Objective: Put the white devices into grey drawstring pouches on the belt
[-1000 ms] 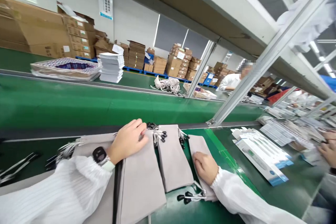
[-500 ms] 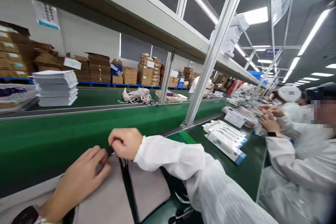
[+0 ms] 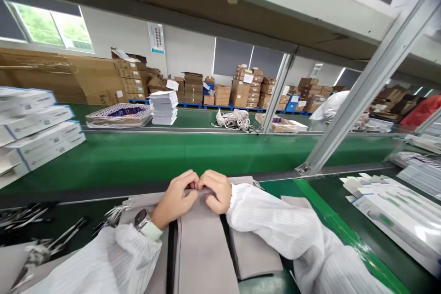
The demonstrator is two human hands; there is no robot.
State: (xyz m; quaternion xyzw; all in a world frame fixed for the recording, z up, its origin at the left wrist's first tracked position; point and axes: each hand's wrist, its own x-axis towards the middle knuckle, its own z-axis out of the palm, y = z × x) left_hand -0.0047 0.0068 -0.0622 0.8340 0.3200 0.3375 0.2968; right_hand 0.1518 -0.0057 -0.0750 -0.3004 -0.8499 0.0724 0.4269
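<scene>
Grey pouch [image 3: 203, 248] lies flat on the desk [image 3: 347, 239], long axis running away from the person, its far edge under both hands. Left hand [image 3: 177, 197] and right hand [image 3: 215, 190] meet knuckle to knuckle, fingers curled and pinched on that edge. Both forearms in white sleeves angle inward. More grey pouches [image 3: 255, 252] lie just beside it; boxed goods [image 3: 392, 213] lie to the right.

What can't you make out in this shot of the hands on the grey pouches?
Head view only:
- What the left hand and right hand pinch at the top of the grey pouch: hidden by curled fingers.
- Wall notice: print too small.
- White boxes: cut off by the left edge.
</scene>
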